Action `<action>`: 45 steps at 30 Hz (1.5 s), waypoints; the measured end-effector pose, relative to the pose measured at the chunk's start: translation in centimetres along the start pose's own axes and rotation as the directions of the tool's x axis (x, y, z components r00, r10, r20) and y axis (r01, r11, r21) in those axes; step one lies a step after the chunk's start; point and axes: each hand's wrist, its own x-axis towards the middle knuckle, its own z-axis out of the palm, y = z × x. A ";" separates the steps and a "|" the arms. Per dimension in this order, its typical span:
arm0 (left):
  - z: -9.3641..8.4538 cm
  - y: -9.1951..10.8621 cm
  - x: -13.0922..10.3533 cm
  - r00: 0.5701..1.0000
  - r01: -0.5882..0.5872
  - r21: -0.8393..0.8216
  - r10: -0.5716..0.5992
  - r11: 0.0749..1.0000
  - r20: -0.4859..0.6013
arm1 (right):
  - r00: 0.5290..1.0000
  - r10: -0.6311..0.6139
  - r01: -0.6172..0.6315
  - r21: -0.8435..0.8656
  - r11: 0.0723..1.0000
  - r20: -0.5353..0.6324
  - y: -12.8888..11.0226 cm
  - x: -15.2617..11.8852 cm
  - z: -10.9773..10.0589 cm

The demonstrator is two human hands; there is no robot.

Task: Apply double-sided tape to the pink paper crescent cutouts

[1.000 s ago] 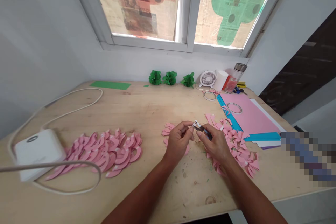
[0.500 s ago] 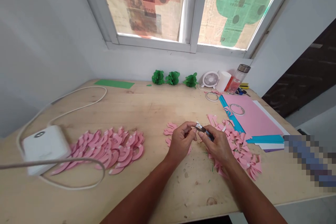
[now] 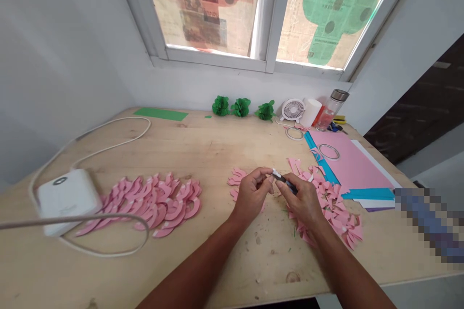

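Note:
In the head view my right hand (image 3: 302, 198) is closed around a slim dark tool (image 3: 288, 183); its exact kind is too small to tell. Close beside it, my left hand (image 3: 251, 192) is closed in a pinch at the tool's far end. A tiny white bit (image 3: 276, 173) shows between the two hands, and what the left fingers hold is mostly hidden. Small pink paper pieces (image 3: 237, 175) lie just beyond my left hand. Under and to the right of my right hand spreads a loose heap of pink paper scraps (image 3: 335, 207).
Curved pink paper strips (image 3: 174, 205) lie at left beside a white corded box (image 3: 68, 198). Pink sheets (image 3: 362, 164) are stacked at right. Green paper balls (image 3: 240, 107), a small fan (image 3: 293, 110) and a glass bottle (image 3: 331, 108) stand along the wall.
The whole view has shifted slightly, so the table things appear a little farther right. My hands keep nearly the same pose, with the dark tool still in the right one.

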 end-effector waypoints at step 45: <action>0.2 -0.9 -0.6 0.973 -0.178 0.312 0.120 0.933 0.196 | 0.899 0.118 -0.129 0.002 0.992 -0.423 1.1 0.4 -3.6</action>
